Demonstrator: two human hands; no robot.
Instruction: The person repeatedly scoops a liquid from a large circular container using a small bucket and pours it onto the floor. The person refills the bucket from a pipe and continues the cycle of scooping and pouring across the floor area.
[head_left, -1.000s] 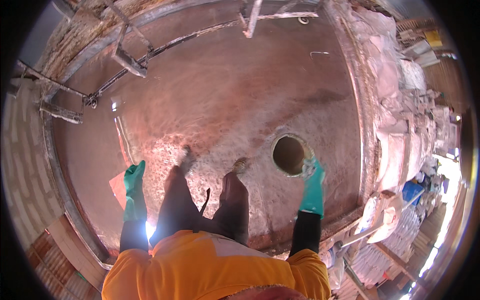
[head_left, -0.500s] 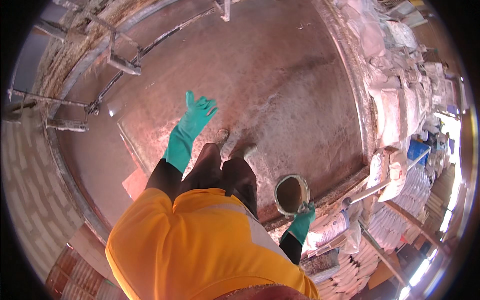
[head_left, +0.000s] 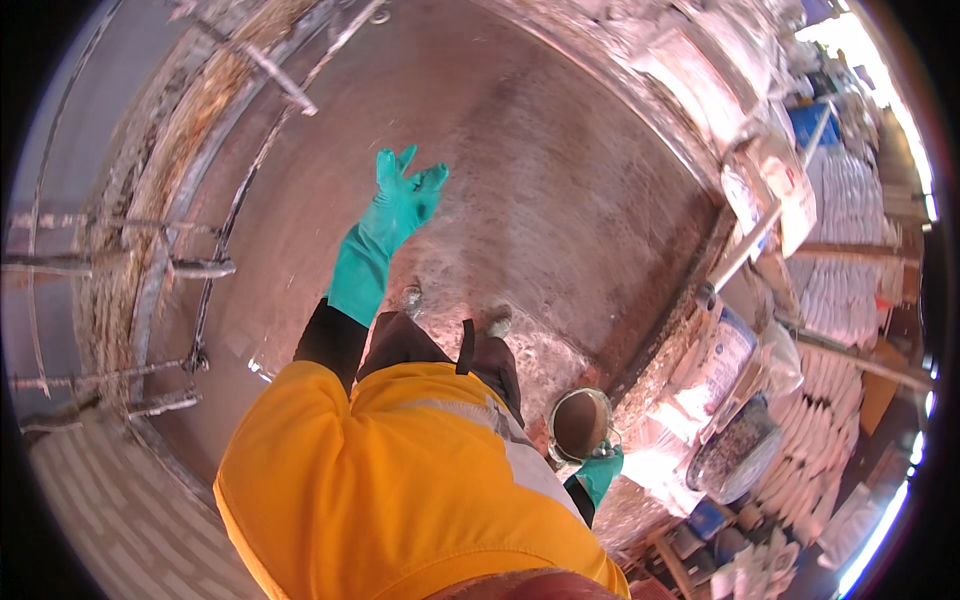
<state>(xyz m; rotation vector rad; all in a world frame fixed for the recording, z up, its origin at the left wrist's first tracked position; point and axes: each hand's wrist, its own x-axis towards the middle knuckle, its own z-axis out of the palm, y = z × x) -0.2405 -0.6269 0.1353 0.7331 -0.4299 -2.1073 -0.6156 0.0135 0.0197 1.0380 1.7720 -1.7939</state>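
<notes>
My left hand (head_left: 402, 205), in a long teal rubber glove, is held out in front of my body over the brown floor. Its fingers are spread and nothing is in them. Low at my right side, my right hand (head_left: 600, 472), in a matching glove, grips the rim or handle of a round bucket (head_left: 579, 428); the exact hold is partly hidden. The bucket has a pale, crusted rim, and its inside looks brown. Both my feet stand on the floor just ahead of my dark trousers.
The smooth brown floor (head_left: 520, 190) is bordered by a low raised edge (head_left: 665, 290). Stacked white sacks (head_left: 845, 240), a pole (head_left: 745, 250) and a dark-filled clear bag (head_left: 738, 450) lie to the right. Metal frames (head_left: 200, 268) stand along the left edge.
My view and body have turned, so the sacks and right border sit differently. My left hand stays raised with its fingers spread. The bucket remains in my right hand at my side.
</notes>
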